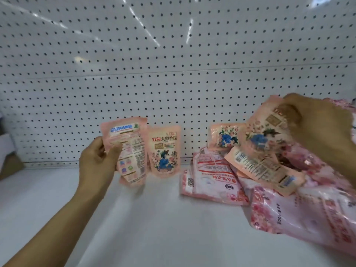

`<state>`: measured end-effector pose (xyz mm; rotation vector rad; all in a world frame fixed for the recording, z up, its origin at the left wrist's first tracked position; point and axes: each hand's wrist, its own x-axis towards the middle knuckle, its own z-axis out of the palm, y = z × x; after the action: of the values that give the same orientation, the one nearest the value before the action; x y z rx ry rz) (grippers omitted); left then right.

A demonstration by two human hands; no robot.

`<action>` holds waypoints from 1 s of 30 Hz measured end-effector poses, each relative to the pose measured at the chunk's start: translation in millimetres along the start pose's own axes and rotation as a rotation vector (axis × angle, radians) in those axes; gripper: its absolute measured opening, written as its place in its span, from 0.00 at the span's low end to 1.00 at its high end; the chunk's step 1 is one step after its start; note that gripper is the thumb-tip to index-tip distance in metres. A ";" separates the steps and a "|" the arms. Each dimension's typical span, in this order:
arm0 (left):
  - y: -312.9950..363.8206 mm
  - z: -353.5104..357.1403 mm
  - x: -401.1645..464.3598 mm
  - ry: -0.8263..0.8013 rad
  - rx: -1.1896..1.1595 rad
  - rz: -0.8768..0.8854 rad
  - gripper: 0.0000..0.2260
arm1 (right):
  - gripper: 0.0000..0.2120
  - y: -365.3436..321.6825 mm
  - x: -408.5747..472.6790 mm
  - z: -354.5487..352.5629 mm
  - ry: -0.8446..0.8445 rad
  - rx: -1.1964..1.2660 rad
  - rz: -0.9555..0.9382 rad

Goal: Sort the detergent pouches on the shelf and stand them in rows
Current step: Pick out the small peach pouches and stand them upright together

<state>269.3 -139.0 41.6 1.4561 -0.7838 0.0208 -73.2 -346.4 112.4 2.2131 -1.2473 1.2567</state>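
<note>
My left hand grips a small peach pouch by its left edge, back label toward me, held just above the white shelf. Right beside it a matching pouch stands upright against the pegboard, floral front facing me. My right hand holds another peach floral pouch by its top, lifted over a jumbled heap. In that heap lie a peach pouch back side up, a standing one behind it, and larger pink flat pouches.
A white pegboard wall backs the shelf. More large pink floral pouches pile up at the right edge. A brown cardboard shape sits at the far left. Bare shelf surface stretches across the front and left.
</note>
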 end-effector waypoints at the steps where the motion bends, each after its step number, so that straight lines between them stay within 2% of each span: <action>1: -6.4 -8.0 1.3 0.036 0.016 -0.007 0.06 | 0.13 -7.3 6.3 -1.7 -0.007 0.033 -0.013; 3: -18.6 -17.1 3.1 0.076 0.049 -0.038 0.06 | 0.11 -31.0 14.4 -2.6 -0.064 0.145 -0.045; 6: -37.4 -21.1 5.0 0.039 0.139 -0.117 0.03 | 0.11 -78.9 15.7 2.0 -0.152 0.351 -0.133; 9: -48.5 -25.4 6.6 -0.001 0.179 -0.177 0.07 | 0.10 -122.9 12.7 13.7 -0.230 0.464 -0.229; 15: -47.1 -32.0 4.1 -0.047 0.184 -0.247 0.11 | 0.07 -194.4 12.2 51.5 -0.380 0.464 -0.394; 18: -46.1 -34.3 0.9 -0.054 0.150 -0.261 0.12 | 0.07 -219.0 6.9 77.7 -0.466 0.384 -0.458; 21: -43.7 -35.2 -1.4 -0.073 0.142 -0.264 0.12 | 0.06 -226.7 -2.6 95.6 -0.538 0.279 -0.485; 24: -41.3 -35.2 -2.8 -0.103 0.134 -0.246 0.15 | 0.13 -219.6 -9.2 96.9 -0.556 0.314 -0.439; 27: -36.3 -29.3 -4.9 -0.060 0.175 -0.197 0.24 | 0.23 -197.8 -23.1 90.0 -0.419 0.366 -0.482; 30: -31.2 -25.1 -10.6 0.061 0.162 -0.147 0.34 | 0.24 -151.8 -39.4 73.6 -0.343 0.396 -0.493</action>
<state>287.3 -117.2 11.4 1.6566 -0.6355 0.0169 79.6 -283.5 60.6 2.8743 -0.4999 1.0140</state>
